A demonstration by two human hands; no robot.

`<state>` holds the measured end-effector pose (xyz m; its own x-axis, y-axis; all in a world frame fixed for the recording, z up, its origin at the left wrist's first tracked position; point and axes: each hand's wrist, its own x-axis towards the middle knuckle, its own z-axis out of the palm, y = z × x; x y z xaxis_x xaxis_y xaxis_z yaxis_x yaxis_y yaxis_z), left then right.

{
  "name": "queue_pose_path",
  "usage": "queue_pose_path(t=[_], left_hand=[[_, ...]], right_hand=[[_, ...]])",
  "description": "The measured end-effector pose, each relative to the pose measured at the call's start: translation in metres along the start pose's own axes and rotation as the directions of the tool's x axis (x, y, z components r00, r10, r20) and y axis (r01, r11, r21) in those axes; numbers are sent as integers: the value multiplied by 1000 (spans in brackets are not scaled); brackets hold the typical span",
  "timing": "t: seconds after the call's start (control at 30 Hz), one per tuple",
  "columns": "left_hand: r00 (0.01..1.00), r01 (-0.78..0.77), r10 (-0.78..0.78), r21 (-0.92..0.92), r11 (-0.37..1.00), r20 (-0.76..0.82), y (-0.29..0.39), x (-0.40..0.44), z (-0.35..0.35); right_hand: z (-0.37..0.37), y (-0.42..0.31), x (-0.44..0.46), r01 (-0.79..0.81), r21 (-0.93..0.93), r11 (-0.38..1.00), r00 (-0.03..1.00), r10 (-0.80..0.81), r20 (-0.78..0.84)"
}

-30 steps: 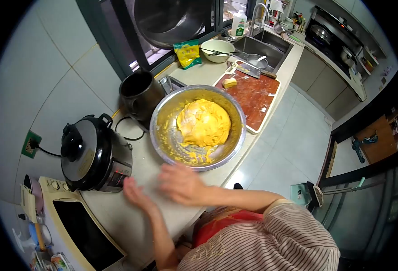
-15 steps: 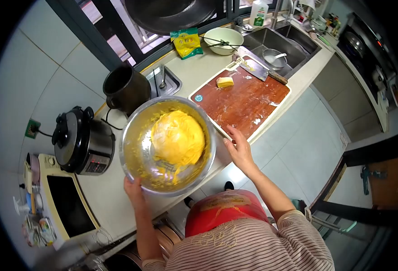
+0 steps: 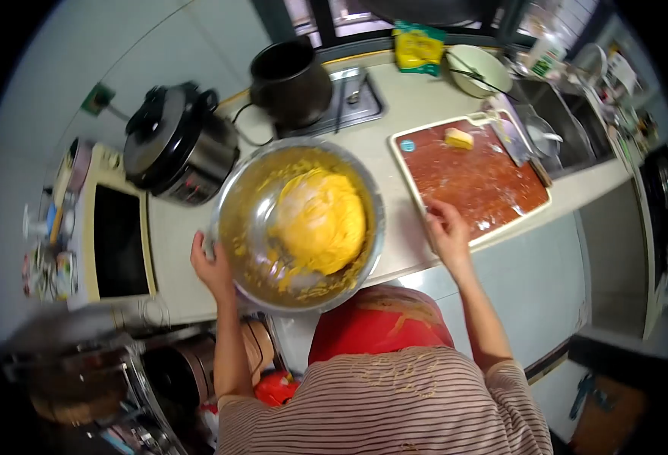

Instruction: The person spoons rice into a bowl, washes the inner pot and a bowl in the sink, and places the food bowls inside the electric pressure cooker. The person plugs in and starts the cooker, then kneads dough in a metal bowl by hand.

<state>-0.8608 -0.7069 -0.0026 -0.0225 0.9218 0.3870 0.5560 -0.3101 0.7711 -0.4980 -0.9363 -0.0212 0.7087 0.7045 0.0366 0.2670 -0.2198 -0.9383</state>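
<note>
A large steel mixing bowl (image 3: pixel 229 205) stands on the counter with a lump of yellow dough (image 3: pixel 323 220) inside. Yellow smears cling to its inner wall. My left hand (image 3: pixel 214 267) is beside the bowl's left rim, fingers apart; whether it touches the rim is unclear. My right hand (image 3: pixel 449 231) is at the near left corner of a brown cutting board (image 3: pixel 474 178), its fingers loosely bent and holding nothing that I can see. On the board lie a small yellow block (image 3: pixel 459 138) and a cleaver (image 3: pixel 512 140), with whitish residue around them.
Behind the bowl are a dark pot (image 3: pixel 291 83) and a metal tray (image 3: pixel 368 102) with utensils. A pressure cooker (image 3: pixel 182 144) and a microwave (image 3: pixel 118 235) stand left. A yellow-green packet (image 3: pixel 419 49), a pale bowl (image 3: pixel 479 70) with chopsticks and the sink (image 3: pixel 577 129) are at the back right.
My view has swung left. My left hand has come off the bowl's rim and spread its fingers. The bowl sits farther from the board, and my right hand's fingers are more bent.
</note>
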Motion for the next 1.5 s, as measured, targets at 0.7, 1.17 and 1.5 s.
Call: queue_pose_path(t=[0.7, 1.17, 1.5], left_hand=[[750, 225, -439, 435, 872, 494, 47, 46, 201], [509, -526, 338, -25, 850, 792, 111, -27, 126], [695, 181, -291, 231, 956, 657, 40, 36, 141]], right_hand=[[105, -33, 72, 82, -58, 995, 970, -66, 233], [102, -52, 70, 9, -112, 994, 977, 15, 211], [99, -50, 79, 89, -120, 989, 959, -52, 278]])
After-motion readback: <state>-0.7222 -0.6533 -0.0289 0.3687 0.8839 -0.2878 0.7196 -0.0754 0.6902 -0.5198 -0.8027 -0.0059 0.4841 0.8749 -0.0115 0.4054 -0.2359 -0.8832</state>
